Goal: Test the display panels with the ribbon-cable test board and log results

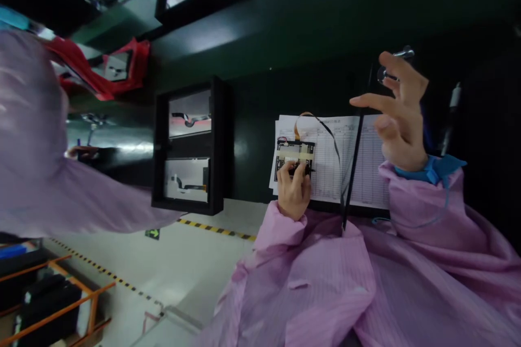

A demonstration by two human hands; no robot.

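Observation:
My left hand (pixel 293 195) rests with bent fingers on a small circuit board (pixel 285 153) with yellowish tape across it. Its fingertips press around a small black part at the board's lower edge, which they partly cover. My right hand (pixel 402 119) is raised, its fingers spread. Its longest finger reaches across the upper edge of a thin dark panel (pixel 353 165) standing nearly edge-on; whether they touch, I cannot tell. From the board an orange and black ribbon cable (pixel 321 123) curves toward that panel. Printed sheets (pixel 372 168) lie beneath the board and panel.
Left of the sheets stands a black tray (pixel 217 146) with two screen parts in its compartments. A pen (pixel 451 114) lies at the right. A blue wrist strap (pixel 431 168) with a cord circles my right wrist. At far left, a co-worker's pink sleeve (pixel 101 195) extends beside red trays (pixel 138 65).

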